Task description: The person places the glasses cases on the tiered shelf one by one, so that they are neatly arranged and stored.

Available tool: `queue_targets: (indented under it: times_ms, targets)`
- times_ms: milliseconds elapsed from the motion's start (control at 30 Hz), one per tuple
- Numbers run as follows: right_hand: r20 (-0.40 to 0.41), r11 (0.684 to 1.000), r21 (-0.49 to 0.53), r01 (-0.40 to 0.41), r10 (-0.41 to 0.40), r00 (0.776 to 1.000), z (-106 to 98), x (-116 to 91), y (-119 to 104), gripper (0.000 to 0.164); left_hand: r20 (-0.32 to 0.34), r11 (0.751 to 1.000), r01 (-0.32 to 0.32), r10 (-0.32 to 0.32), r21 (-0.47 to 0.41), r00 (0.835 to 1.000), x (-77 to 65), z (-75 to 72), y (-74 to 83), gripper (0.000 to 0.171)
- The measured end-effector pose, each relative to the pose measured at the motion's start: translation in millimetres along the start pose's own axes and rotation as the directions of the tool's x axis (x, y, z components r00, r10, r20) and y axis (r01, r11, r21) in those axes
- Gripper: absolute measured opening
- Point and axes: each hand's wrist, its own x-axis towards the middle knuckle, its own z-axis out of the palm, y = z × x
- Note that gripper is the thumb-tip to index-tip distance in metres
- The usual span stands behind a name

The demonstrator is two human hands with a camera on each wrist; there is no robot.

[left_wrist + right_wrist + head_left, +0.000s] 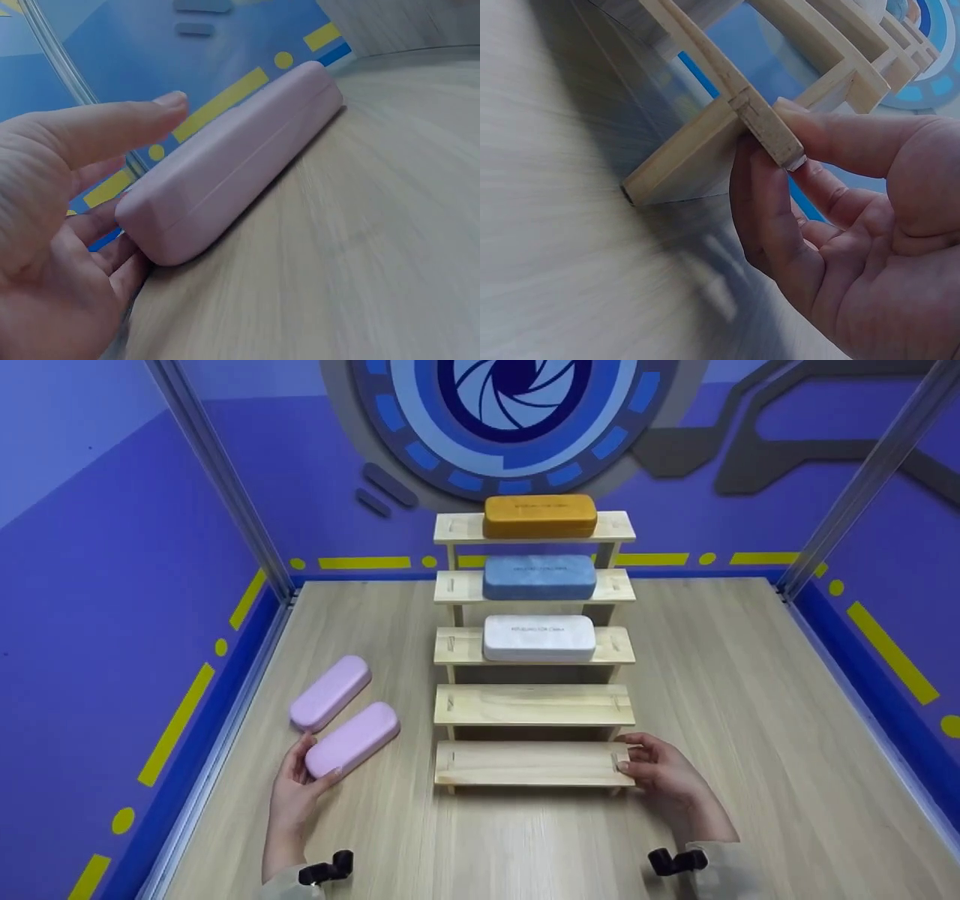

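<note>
Two pink glasses cases lie aslant on the table at the left, the farther one (pixel 331 692) behind the nearer one (pixel 353 739). My left hand (pixel 294 787) is at the near end of the nearer case; in the left wrist view its fingers touch the end of that case (pixel 232 165), while the thumb stands apart above it. With thumb and fingers my right hand (pixel 670 769) pinches the right end of the lowest step of a stepped wooden display stand (pixel 525 765). That step's edge (pixel 761 124) shows between thumb and fingers in the right wrist view.
On the stand's upper steps sit an orange case (pixel 540 519), a blue case (pixel 540 579) and a white case (pixel 538 639), one per step. Purple-blue printed walls (pixel 360 510) with metal corner posts (pixel 225 472) enclose the wood-grain table (pixel 525 847) at the back and sides.
</note>
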Motion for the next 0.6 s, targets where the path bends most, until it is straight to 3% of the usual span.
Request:
queue_targets:
  times_ms: [233, 400, 500, 600]
  targets:
    - [0.008, 1.000, 0.023, 0.015, -0.016, 1.000, -0.7, -0.7, 0.2, 0.055, 0.059, 0.991, -0.006, -0.002, 0.137, 0.998, 2.1, 0.1, -4.2, 0.099]
    - [0.009, 0.999, 0.037, 0.007, -0.008, 1.000, -0.8, -0.5, 0.8, 0.050, 0.049, 0.963, 0.023, -0.037, 0.269, 0.998, 2.4, -1.0, -4.1, 0.101]
    - [0.004, 0.999, 0.037, -0.006, 0.006, 1.000, -1.0, 0.2, 1.6, 0.050, 0.040, 0.953, 0.033, -0.047, 0.303, 0.998, 0.9, -0.5, -3.9, 0.098]
    - [0.004, 1.000, 0.027, -0.008, 0.008, 1.000, -1.3, 0.7, 1.5, 0.049, 0.034, 0.958, 0.030, -0.041, 0.286, 0.999, -0.8, 0.7, -4.5, 0.094]
